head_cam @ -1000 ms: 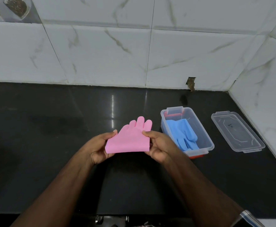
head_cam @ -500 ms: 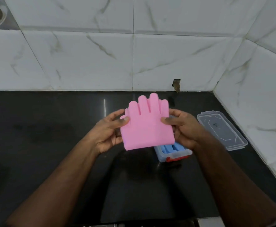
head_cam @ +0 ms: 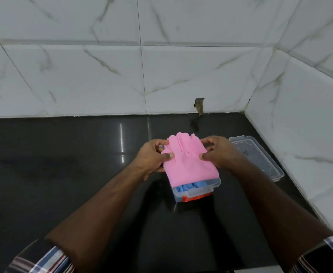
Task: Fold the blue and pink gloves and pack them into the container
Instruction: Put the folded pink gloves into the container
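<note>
Pinching the folded pink glove point(head_cam: 189, 164) at each side, the left hand point(head_cam: 152, 158) and right hand point(head_cam: 220, 153) keep a narrow grip over the clear container point(head_cam: 196, 191) on the black table point(head_cam: 63, 174). Blue glove point(head_cam: 191, 186) fingers show inside; the lid point(head_cam: 260, 156) lies just right.

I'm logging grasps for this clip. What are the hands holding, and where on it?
The folded pink glove: left hand pinches its left edge, right hand its right edge, over the container.

Pink glove point(head_cam: 189, 164) hides most of blue glove point(head_cam: 191, 186).
</note>
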